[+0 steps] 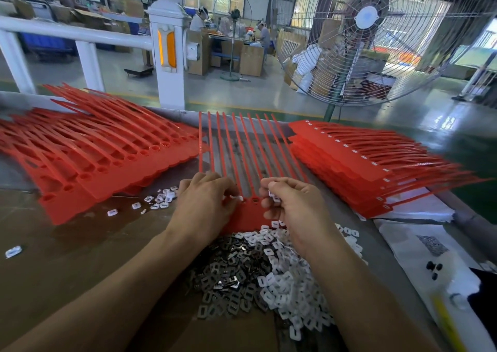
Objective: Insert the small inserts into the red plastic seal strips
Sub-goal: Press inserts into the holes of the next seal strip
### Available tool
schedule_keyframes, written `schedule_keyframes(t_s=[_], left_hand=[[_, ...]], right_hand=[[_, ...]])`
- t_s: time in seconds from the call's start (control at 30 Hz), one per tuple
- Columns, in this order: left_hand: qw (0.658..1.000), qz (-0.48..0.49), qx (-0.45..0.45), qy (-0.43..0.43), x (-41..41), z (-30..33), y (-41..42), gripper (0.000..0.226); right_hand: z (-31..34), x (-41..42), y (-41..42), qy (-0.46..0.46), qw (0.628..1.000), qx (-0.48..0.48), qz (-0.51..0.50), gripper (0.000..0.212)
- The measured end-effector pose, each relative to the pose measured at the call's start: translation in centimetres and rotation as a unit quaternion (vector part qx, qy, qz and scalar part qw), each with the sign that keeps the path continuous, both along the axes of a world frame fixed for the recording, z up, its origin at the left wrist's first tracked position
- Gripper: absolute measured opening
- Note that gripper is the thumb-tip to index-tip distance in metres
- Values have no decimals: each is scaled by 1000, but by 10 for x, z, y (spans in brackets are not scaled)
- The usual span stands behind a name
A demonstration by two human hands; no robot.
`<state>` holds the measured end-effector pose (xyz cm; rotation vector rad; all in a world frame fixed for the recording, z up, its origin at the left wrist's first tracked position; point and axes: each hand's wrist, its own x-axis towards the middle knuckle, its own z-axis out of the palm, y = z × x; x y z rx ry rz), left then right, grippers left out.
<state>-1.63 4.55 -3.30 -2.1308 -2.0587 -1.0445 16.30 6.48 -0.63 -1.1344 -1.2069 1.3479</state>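
Pointing away lengthwise: red strip [242,147].

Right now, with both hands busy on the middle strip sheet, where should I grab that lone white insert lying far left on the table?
Take the lone white insert by its two long outer edges, pinching from straight above. It lies flat on the brown table with bare surface all round, apart from the red stack, so nothing blocks the fingers. The left hand is nearer.

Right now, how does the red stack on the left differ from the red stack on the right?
The left stack shows open, empty sockets along its heads; the right stack shows small white pieces along its top edge. The left stack's tails point up-left; the right stack's point right. Both are red seal strips lying on the table.
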Motion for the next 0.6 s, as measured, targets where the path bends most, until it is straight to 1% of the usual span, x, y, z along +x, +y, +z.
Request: schedule_keyframes(t_s=[0.13, 0.37, 0.6], left_hand=[[1000, -11, -9, 8, 0, -1, 2, 12], [999, -34, 6, 9, 0, -2, 2, 11], [1000, -14, 0, -5, 0, -4, 4, 13]], right_hand=[[-2, -2, 1, -5, 1000, 5, 1, 21], [-3, -3, 0, -12, 1000, 9, 3, 24], [-1, -3, -4, -23, 1000, 10, 10, 27]])
